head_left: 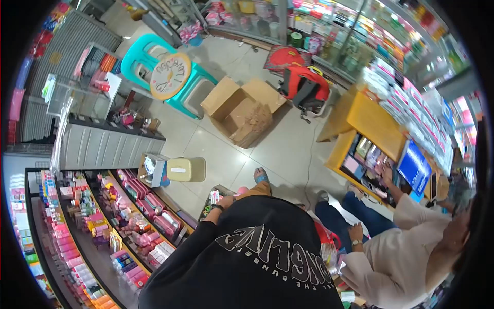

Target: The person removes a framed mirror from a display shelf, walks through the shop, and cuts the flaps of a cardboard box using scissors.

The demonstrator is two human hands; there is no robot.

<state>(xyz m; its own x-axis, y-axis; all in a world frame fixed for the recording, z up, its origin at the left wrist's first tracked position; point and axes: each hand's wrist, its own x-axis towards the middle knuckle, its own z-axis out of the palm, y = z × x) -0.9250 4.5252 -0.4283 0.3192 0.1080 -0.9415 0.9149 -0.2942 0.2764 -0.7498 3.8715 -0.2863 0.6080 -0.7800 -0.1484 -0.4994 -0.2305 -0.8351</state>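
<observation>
An open cardboard box [222,99] sits between a teal chair [200,77] and a red backpack [309,85].

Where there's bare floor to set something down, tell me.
Bare tile lies between the cardboard box, the beige container and the wearer's foot; another patch sits between that container and the teal chair. The shelves and wooden desk are crowded.

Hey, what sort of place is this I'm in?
Most likely a small shop, perhaps selling cosmetics or toiletries: tiered shelves hold rows of small, mostly pink packages, a glass-fronted cabinet displays more, and boxes are stacked by a wooden counter.
</observation>
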